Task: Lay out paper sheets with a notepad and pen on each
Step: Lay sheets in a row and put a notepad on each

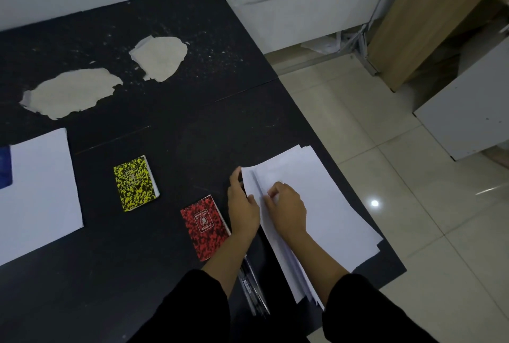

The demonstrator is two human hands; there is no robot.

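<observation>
While both hands (265,205) lift paper (316,205), notepad lettering stays unreadable.

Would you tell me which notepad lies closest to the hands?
The red notepad, right beside the left hand; the yellow notepad lies farther left.

The left edge cuts off a blue notepad (5,167), and the left forearm hides most of the pens (254,291).
</observation>
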